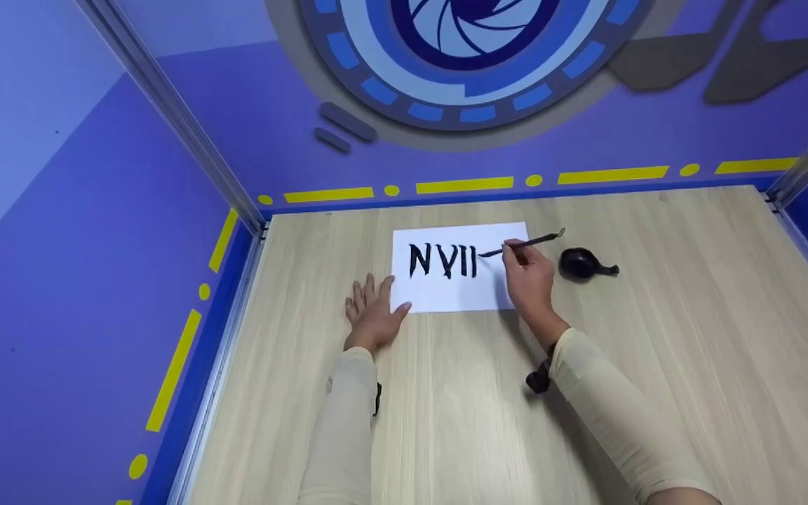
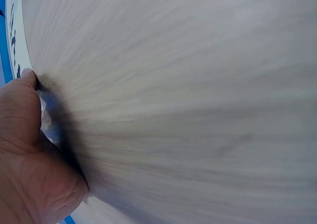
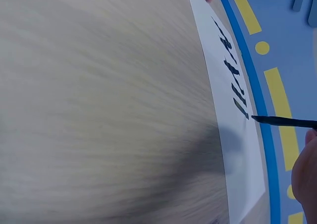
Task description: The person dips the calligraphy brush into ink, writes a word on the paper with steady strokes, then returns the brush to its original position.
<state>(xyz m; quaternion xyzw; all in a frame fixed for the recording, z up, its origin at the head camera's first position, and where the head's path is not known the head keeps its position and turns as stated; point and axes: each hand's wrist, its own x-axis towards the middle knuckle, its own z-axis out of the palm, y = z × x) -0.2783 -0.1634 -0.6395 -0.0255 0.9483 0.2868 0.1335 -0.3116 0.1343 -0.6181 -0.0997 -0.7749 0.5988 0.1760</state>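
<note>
A white sheet of paper (image 1: 446, 298) lies on the wooden table, with black brush strokes (image 1: 444, 260) reading "NVII" across it. My right hand (image 1: 532, 277) pinches a dark calligraphy brush (image 1: 536, 240) over the right part of the sheet. Its tip is just right of the last upright stroke; whether it touches the paper I cannot tell. In the right wrist view the brush (image 3: 282, 121) points left toward the strokes. My left hand (image 1: 374, 315) lies with fingers spread at the sheet's left edge, thumb and a fingertip on the paper. The left wrist view shows mostly its thumb side (image 2: 29, 149).
A small black ink pot (image 1: 578, 265) with a short handle stands on the table right of my right hand. Blue-purple panels (image 1: 439, 158) with yellow marks rise behind and to the left of the table (image 1: 460, 407). Dark wrist cameras (image 1: 538, 379) hang under the sleeves.
</note>
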